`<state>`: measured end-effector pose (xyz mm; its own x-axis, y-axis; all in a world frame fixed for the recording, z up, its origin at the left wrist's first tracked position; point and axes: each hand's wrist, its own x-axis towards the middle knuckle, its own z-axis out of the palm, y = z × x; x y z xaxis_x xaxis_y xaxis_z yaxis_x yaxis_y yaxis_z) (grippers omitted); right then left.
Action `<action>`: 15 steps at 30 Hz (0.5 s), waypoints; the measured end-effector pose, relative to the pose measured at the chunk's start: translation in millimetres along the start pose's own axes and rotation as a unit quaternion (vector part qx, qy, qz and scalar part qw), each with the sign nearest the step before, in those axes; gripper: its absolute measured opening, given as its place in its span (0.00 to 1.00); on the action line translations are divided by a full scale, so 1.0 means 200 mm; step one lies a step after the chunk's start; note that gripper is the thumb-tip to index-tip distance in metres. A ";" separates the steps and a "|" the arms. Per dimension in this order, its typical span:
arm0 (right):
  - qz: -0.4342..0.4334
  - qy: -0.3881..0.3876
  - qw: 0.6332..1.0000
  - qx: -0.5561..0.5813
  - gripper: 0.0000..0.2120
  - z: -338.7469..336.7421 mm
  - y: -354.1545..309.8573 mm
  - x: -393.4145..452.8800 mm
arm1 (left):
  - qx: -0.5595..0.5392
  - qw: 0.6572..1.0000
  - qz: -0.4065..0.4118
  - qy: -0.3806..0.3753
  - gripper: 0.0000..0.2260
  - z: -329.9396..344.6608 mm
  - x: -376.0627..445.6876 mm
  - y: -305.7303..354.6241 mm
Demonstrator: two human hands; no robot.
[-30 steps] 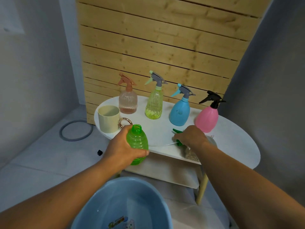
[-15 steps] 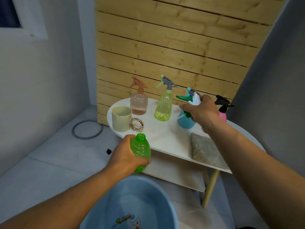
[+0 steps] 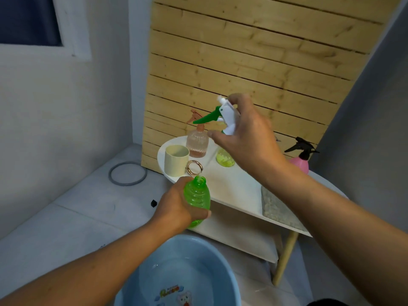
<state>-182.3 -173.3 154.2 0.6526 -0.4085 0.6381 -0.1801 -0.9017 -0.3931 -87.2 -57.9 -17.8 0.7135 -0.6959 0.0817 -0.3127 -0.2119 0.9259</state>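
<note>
My left hand (image 3: 176,208) grips a green plastic bottle (image 3: 197,198) with no cap, upright, in front of the white table's front edge and above the blue basin. My right hand (image 3: 245,138) holds a white spray head with a green trigger (image 3: 220,117) raised above the table, higher than the bottle's open neck and to its upper right. My fingers cover the spray head's lower part.
On the white table (image 3: 234,186) stand a cream mug (image 3: 176,159) with a gold ring handle, a peach spray bottle (image 3: 197,143), a yellow-green bottle (image 3: 224,159), a pink spray bottle (image 3: 301,161) and a grey cloth (image 3: 278,209). A blue basin (image 3: 176,274) holding water sits on the floor below. A grey ring (image 3: 127,173) lies by the wall.
My right hand picked the spray head up from the table and lifted it up and left toward the green bottle. My left hand kept its grip on the bottle. My view shifted left.
</note>
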 end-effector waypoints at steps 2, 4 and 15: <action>-0.007 -0.022 1.000 0.007 0.28 0.03 -0.01 -0.03 | 0.000 1.000 0.004 0.000 0.36 0.00 0.00 0.01; -0.015 -0.049 0.999 0.014 0.29 0.07 -0.01 -0.06 | -0.003 1.000 0.011 0.000 0.36 -0.01 0.00 0.03; -0.048 -0.141 0.989 0.021 0.33 0.18 0.08 -0.15 | -0.029 0.999 0.033 -0.006 0.34 0.03 0.02 0.15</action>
<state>-178.2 -170.5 105.4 0.8449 -0.2614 0.4666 -0.0812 -0.9250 -0.3712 -96.8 -71.5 9.1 0.6847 -0.7153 0.1399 -0.3224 -0.1250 0.9383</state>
